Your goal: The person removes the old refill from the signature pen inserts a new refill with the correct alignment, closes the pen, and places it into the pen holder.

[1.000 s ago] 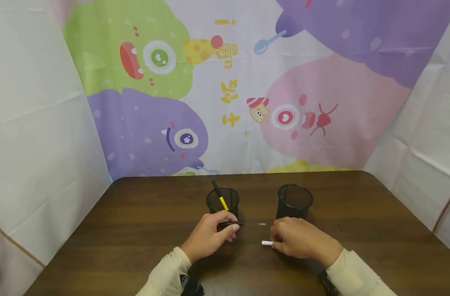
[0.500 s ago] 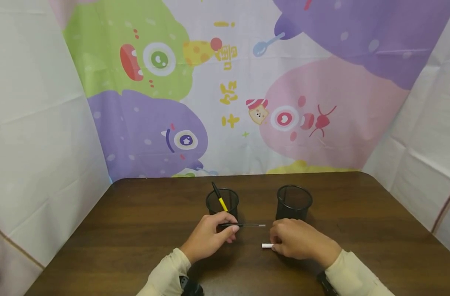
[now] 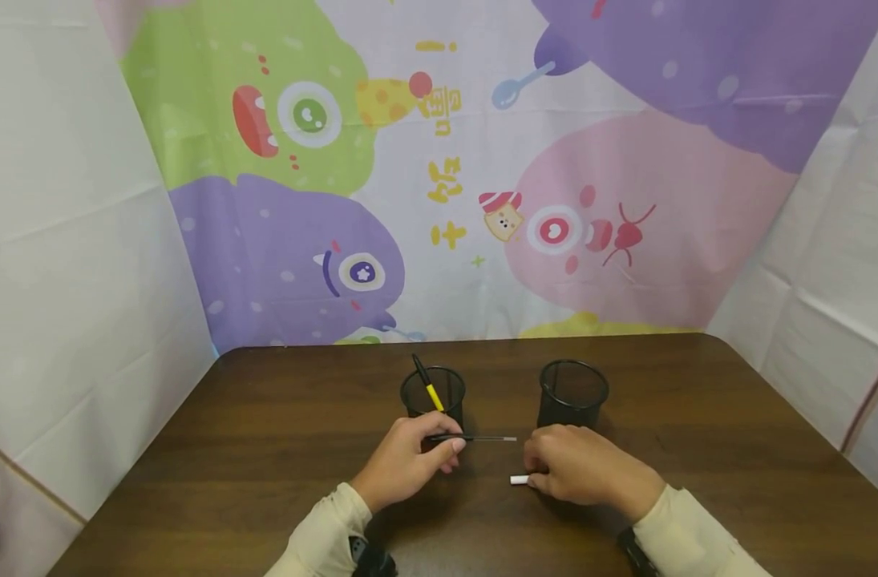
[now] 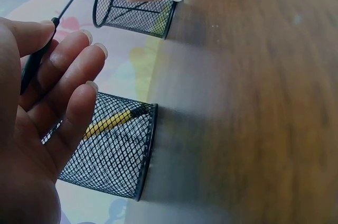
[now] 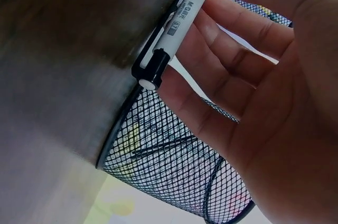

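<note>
left hand (image 3: pixel 407 462) pinched slim black piece (image 4: pixel 34 64), rod (image 3: pixel 491 438) past fingers (image 3: pixel 439 421) at 3 o'clock, right hand (image 3: pixel 583 465) pinched white pen barrel (image 5: pixel 179 26), end (image 3: pixel 518 480) past fingertips (image 3: pixel 538 481) at 9 o'clock

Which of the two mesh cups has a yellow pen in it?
The left mesh cup: a yellow pen with a black upper end leans in it; the right mesh cup shows none.

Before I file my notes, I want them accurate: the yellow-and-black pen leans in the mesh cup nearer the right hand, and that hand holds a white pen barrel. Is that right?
Not quite: the head view shows the yellow-and-black pen leaning in the mesh cup nearer the left hand. The right hand does hold a white pen barrel.
</note>
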Available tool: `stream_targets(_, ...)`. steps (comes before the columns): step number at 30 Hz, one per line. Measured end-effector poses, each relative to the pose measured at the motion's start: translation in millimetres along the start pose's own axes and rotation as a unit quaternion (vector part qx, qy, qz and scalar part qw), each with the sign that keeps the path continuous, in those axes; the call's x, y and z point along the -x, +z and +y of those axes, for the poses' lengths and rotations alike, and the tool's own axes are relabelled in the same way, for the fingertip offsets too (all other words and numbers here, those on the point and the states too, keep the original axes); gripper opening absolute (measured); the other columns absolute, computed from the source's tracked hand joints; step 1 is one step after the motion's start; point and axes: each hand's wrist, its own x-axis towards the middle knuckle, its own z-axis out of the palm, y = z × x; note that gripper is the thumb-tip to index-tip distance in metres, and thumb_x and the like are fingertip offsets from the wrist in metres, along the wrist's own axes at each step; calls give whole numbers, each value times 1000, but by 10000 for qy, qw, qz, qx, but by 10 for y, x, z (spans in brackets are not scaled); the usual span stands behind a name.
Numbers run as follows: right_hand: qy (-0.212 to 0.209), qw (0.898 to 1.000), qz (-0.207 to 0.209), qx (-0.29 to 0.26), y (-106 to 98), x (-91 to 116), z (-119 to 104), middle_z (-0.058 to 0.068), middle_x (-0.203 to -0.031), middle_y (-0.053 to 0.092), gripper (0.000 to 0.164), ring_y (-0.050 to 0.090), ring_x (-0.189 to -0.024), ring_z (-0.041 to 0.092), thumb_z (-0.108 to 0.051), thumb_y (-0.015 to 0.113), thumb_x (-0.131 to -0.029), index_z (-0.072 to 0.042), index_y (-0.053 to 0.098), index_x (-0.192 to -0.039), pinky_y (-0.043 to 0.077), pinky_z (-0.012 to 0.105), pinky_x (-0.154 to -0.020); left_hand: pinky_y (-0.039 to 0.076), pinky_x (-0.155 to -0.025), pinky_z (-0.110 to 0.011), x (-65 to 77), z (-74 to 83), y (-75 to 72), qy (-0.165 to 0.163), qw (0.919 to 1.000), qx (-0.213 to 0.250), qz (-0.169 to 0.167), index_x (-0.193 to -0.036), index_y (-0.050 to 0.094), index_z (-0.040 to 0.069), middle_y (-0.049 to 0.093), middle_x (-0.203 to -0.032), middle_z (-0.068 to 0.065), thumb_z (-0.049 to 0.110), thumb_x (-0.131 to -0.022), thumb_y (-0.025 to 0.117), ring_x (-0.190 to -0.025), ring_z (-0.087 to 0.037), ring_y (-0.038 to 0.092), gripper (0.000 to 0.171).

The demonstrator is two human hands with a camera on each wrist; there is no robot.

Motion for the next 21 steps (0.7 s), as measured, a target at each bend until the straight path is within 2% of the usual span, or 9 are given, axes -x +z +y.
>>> stream_targets(5, -51, 9999, 103, -123, -9, -24, -3, -19, -73, 49, 16, 46, -63, 0, -22, 75, -89, -25, 62, -80, 41, 23, -53, 58, -63, -27, 2, -4, -2, -70, 10000, -39, -19, -100, 68, 1, 71, -77, -8, 2, -95, 67, -65, -17, 69, 5)
stream_targets(11, -107, 9988, 439, -206, -7, -37, -26, -20, -81, 56, 10, 51, -70, -2, -22, 74, -91, -25, 65, -86, 48, 25, -60, 57, -62, -27, 5, 6, 0, -48, 10000, -18, -5, -100, 68, 1, 70, -76, -8, 2, -95, 67, -64, -18, 69, 5)
stream_targets(14, -147, 9984, 474, -277, -23, -41, -45, -20, -78, 54, 14, 50, -67, -1, -23, 74, -92, -25, 62, -84, 47, 25, -59, 57, -62, -27, 2, 19, -3, -37, 10000, -14, -17, -99, 68, 1, 70, -76, -9, 1, -95, 67, -64, -18, 69, 4)
stream_targets(17, -143, 9981, 479, -366, -37, -50, -64, -20, -76, 53, 9, 51, -65, -1, -23, 74, -92, -19, 65, -94, 47, 25, -58, 58, -63, -27, -1, 33, -9, -68, 10000, -3, -52, -99, 68, 2, 70, -77, -10, 1, -95, 67, -64, -18, 69, 4)
stream_targets(21, -125, 9967, 629, -505, -40, -61, -89, -20, -80, 58, 28, 55, -70, -2, -23, 75, -92, -12, 66, -116, 51, 26, -63, 58, -63, -27, 1, 47, -17, -122, 9999, 8, -108, -100, 68, 1, 71, -79, -14, 2, -96, 66, -66, -18, 69, 5)
